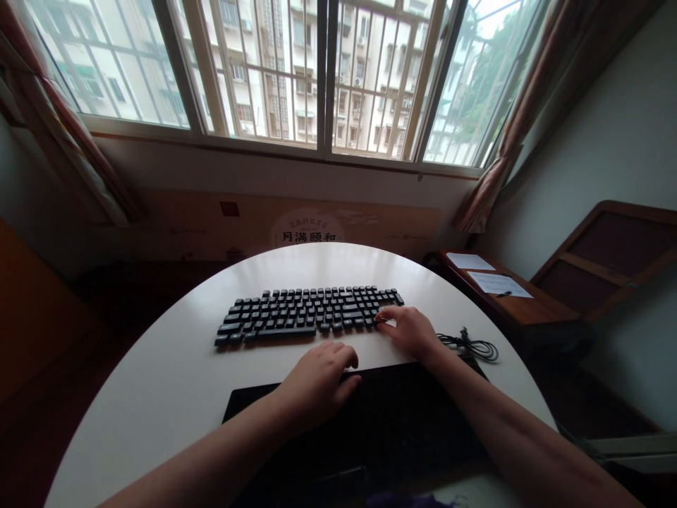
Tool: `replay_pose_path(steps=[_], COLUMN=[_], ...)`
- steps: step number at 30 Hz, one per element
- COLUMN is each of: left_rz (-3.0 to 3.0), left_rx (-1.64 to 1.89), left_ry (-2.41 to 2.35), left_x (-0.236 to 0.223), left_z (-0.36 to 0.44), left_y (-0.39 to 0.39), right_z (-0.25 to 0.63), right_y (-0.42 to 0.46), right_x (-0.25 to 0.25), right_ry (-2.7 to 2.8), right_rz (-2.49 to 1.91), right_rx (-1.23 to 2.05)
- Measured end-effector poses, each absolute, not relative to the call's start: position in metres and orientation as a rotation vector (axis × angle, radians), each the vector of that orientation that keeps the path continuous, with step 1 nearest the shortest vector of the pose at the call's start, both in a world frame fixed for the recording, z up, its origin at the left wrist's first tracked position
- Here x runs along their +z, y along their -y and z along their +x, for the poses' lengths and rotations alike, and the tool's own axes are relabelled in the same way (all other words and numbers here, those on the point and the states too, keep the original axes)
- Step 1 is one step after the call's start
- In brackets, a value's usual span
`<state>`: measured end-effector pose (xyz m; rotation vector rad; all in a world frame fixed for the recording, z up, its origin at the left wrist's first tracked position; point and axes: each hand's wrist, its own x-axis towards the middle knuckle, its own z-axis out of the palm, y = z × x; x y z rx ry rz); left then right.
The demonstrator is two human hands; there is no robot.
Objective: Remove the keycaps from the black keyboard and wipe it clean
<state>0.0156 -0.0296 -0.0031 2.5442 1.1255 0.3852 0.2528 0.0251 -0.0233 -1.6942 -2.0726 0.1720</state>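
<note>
Rows of loose black keycaps lie on the white round table, set out in a keyboard's layout. My right hand is at the right end of these rows, thumb and fingertips pinched at a keycap that they partly hide. Nearer to me lies a dark keyboard base; its surface is too dark to make out in detail. My left hand hovers over or rests on the base's far edge, fingers loosely bent, thumb apart from them, nothing seen between.
A black coiled cable lies on the white table right of my right forearm. Beyond the table's right edge, papers and a pen lie on a wooden chair seat. A barred window is ahead.
</note>
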Motion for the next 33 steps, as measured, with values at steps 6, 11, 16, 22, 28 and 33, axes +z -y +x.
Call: replay_pose_path(steps=[6,11,16,22,28,33], left_rz=[2.572,2.612,2.622,2.646,2.659,2.655], left_rx=[0.382,0.353,0.336,0.344,0.336,0.312], left_ry=[-1.102,-1.098,-1.088,-1.046,-1.029,-1.036], left_x=[-0.005,-0.004,-0.002,-0.003,-0.005,-0.002], left_z=[0.016,0.016,0.017,0.018,0.018,0.02], left_y=[0.027,0.027,0.028,0.023,0.02,0.02], right_z=[0.25,0.251,0.275,0.312,0.333,0.331], right_y=[-0.015,0.005,0.045,0.109,0.138,0.14], right_x=[-0.006,0.041,0.082,0.06,0.005,-0.017], right_ry=[2.06,1.93,1.661,1.594,1.305,1.098], right_rz=[-1.63,-1.234,-1.023,-1.284,-1.387,-1.437], right_rx=[0.086,-0.047,0.275,1.075,1.153,0.982])
